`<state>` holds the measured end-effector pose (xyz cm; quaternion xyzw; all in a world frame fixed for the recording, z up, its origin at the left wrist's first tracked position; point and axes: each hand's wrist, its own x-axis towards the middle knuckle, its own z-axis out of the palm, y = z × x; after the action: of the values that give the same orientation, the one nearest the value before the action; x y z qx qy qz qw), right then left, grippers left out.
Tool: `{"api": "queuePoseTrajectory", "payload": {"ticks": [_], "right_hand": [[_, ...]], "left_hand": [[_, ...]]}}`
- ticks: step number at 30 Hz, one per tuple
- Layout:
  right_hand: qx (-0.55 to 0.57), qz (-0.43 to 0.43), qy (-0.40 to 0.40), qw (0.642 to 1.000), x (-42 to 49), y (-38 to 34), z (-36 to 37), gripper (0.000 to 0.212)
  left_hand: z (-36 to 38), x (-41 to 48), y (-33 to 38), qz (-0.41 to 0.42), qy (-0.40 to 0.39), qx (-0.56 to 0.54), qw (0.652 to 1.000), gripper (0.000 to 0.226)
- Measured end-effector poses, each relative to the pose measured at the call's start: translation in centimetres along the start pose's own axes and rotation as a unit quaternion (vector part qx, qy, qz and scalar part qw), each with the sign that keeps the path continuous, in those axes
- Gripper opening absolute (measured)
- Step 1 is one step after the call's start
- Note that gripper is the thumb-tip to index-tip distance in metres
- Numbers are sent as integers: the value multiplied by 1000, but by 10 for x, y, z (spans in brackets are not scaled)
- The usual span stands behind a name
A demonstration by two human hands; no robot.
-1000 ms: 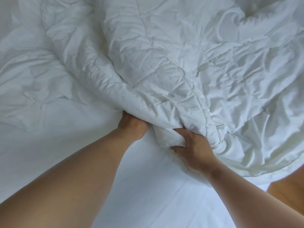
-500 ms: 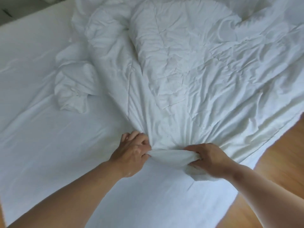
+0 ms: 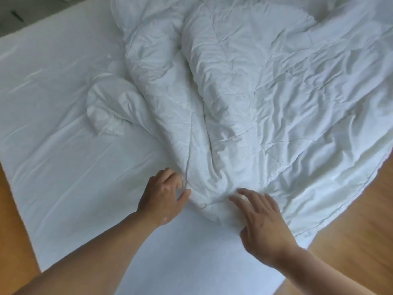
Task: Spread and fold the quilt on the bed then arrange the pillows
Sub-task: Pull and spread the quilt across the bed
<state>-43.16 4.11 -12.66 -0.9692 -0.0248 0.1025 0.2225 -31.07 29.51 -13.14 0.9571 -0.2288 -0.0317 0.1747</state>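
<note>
A crumpled white quilt [image 3: 255, 92] lies bunched over the middle and right of the bed, with a twisted end [image 3: 106, 111] curling out to the left. Its near corner [image 3: 208, 196] sits between my hands. My left hand [image 3: 163, 196] is at the left side of that corner, fingers loosely bent, thumb out, holding nothing. Fingers straight and spread, my right hand [image 3: 261, 220] lies on the corner's right side. No pillow is in view.
The white bed sheet [image 3: 63, 135] is bare on the left and at the near end. Wooden floor [image 3: 350, 231] shows at the right, where the quilt's edge hangs over the bed side, and at the left [image 3: 12, 209].
Both hands pulled the gathered quilt corner toward the near end of the bed, then let go of it; they now lie open beside it.
</note>
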Motion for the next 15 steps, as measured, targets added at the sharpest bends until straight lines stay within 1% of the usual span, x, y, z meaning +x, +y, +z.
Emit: {"api": "queuePoseTrajectory", "payload": {"ticks": [1, 2, 3, 5, 7, 8, 10, 12, 13, 15], "right_hand": [[7, -20, 3, 1000, 2, -18, 7, 78], [7, -27, 0, 1000, 5, -34, 14, 80], [-3, -16, 0, 1000, 12, -45, 21, 87], [-44, 12, -1, 999, 30, -52, 39, 98], [-57, 35, 17, 998, 48, -41, 46, 95], [-51, 57, 41, 996, 55, -30, 45, 91], [-27, 115, 93, 989, 70, -2, 36, 81], [10, 172, 141, 975, 83, 25, 22, 65], [20, 198, 142, 969, 87, 35, 15, 60], [25, 223, 121, 967, 94, 48, 9, 59]], "left_hand": [[1, 4, -16, 12, -26, 38, 999, 28], [2, 10, -30, 35, -63, 76, 995, 37], [4, 19, -40, 66, -91, 105, 988, 48], [9, 47, -52, 126, -100, 152, 975, 67], [16, 76, -49, 155, -108, 184, 965, 85], [19, 90, -44, 161, -114, 194, 961, 89], [27, 122, -41, 168, -120, 216, 954, 90], [36, 150, -40, 153, -121, 240, 951, 88], [40, 160, -40, 147, -120, 241, 952, 83], [51, 171, -43, 144, -99, 199, 964, 68]]}}
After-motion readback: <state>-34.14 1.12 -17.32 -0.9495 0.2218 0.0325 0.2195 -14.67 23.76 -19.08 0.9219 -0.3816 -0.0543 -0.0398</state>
